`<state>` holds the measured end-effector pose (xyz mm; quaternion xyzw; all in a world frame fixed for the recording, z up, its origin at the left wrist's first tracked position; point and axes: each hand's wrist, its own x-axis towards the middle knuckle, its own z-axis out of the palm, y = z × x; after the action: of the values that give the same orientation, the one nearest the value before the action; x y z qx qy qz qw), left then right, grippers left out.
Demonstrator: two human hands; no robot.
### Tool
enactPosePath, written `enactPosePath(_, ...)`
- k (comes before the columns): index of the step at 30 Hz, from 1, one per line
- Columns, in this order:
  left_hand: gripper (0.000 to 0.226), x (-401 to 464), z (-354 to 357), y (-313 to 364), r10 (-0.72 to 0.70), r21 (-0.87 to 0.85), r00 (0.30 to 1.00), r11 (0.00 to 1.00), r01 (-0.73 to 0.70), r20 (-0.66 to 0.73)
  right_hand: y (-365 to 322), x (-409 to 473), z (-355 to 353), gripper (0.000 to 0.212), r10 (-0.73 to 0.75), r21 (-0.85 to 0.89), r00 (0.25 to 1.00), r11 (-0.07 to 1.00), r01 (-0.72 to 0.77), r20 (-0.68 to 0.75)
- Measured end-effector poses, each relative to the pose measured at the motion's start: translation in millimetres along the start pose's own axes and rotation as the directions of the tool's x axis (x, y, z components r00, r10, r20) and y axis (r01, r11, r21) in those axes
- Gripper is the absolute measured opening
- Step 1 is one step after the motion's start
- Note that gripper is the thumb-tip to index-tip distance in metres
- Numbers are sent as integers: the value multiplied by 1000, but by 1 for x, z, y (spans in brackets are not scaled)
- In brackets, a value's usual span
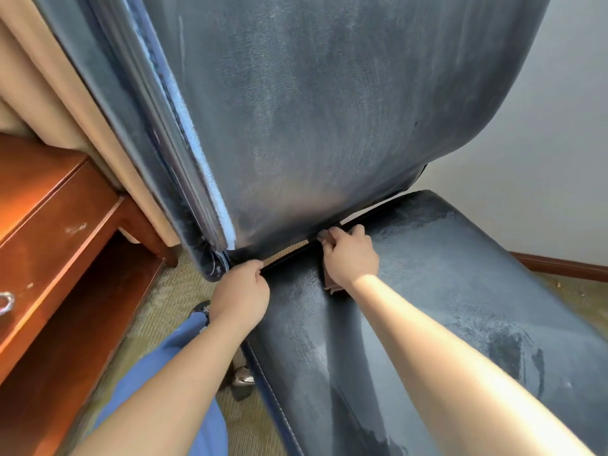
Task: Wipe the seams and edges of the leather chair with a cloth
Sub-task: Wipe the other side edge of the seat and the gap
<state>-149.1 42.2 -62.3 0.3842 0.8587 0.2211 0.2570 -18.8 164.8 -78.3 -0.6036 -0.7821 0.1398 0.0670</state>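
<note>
The dark blue leather chair fills the view, its backrest (329,110) upright and its seat (444,291) stretching toward the lower right. A dark gap (371,213) runs between backrest and seat. My right hand (350,255) grips a brown cloth (330,284) and presses it into that gap near the middle; most of the cloth is hidden under the hand. My left hand (241,291) has its fingers curled over the seat's back left corner, at the left end of the gap. White stitching (273,393) runs along the seat's left edge.
A reddish wooden desk (49,232) with a metal drawer pull (6,302) stands close on the left. Beige curtain (39,77) hangs behind it. Patterned carpet (158,311) lies below. A white wall (543,143) with wooden skirting (559,263) is on the right. My blue trouser leg (158,366) is beside the chair.
</note>
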Motion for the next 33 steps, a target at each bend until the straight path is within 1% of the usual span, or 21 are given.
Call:
enactPosePath(1, 41, -1, -3, -3, -9, -10, 1000, 1000, 8, -14, 4, 4, -2, 31, 49, 14, 999, 999, -49, 12)
enactPosePath(3, 39, -1, -6, -8, -36, -57, 999, 998, 35, -32, -1, 1, 1, 31, 42, 35, 999, 998, -43, 33)
enactPosePath(5, 39, -1, -7, -13, -76, -112, 996, 991, 71, -43, -19, -15, 6, 29, -48, 77, 996, 996, 42, 70)
enactPosePath(7, 40, -2, -7, -15, -114, -132, 993, 985, 108, -43, -36, -32, 14, 30, -193, 96, 976, 978, 183, 104)
enactPosePath(9, 39, -3, -8, -18, -146, -163, 988, 977, 136, -52, -45, -43, 21, 30, -321, 67, 941, 946, 316, 102)
enactPosePath(10, 38, -3, -9, -20, -155, -184, 986, 972, 143, -54, -44, -42, 22, 30, -343, 46, 936, 939, 340, 83)
enactPosePath(11, 37, -3, -9, -23, -163, -204, 985, 967, 149, -53, -42, -38, 22, 29, -318, 36, 946, 948, 316, 60)
enactPosePath(13, 34, -2, -8, -31, -196, -243, 979, 953, 178, -52, -38, -26, 20, 28, -142, 55, 990, 988, 141, 19)
enactPosePath(14, 33, -1, -7, -35, -217, -267, 975, 944, 195, -54, -39, -22, 18, 28, -63, 60, 998, 996, 62, 14)
enactPosePath(15, 32, -1, -7, -39, -243, -297, 969, 929, 219, -45, -43, -23, 19, 28, -45, 47, 999, 998, 43, 26)
enactPosePath(16, 32, -1, -6, -42, -265, -336, 964, 911, 239, -34, -50, -29, 21, 28, -91, 39, 995, 995, 89, 50)
enactPosePath(17, 32, 0, -6, -45, -291, -384, 957, 885, 263, -16, -59, -37, 24, 29, -185, 51, 979, 982, 181, 80)
enactPosePath(19, 32, 2, -6, -52, -340, -480, 939, 817, 319, 46, -73, -59, 30, 29, -385, 71, 914, 923, 379, 127)
enactPosePath(20, 29, 4, -5, -56, -359, -519, 930, 782, 347, 81, -75, -65, 33, 29, -435, 66, 891, 900, 430, 128)
enactPosePath(21, 26, 6, -3, -59, -368, -543, 924, 756, 365, 107, -76, -63, 34, 28, -440, 62, 890, 898, 436, 121)
enactPosePath(23, 26, 11, 2, -68, -344, -531, 933, 774, 344, 103, -77, -53, 32, 27, -368, 67, 922, 930, 362, 121)
enactPosePath(25, 25, 9, -1, -68, -320, -490, 947, 819, 298, 42, -77, -45, 31, 26, -366, 50, 920, 930, 363, 142)
enactPosePath(27, 27, 3, -9, -62, -308, -463, 952, 844, 271, -4, -74, -47, 31, 26, -433, 59, 886, 901, 430, 166)
enactPosePath(29, 30, -4, -13, -58, -309, -427, 950, 865, 262, -43, -65, -56, 29, 27, -515, 111, 837, 857, 503, 186)
enactPosePath(33, 30, -19, -13, -49, -277, -396, 960, 887, 238, -43, -47, -77, 19, 32, -609, 143, 753, 793, 593, 249)
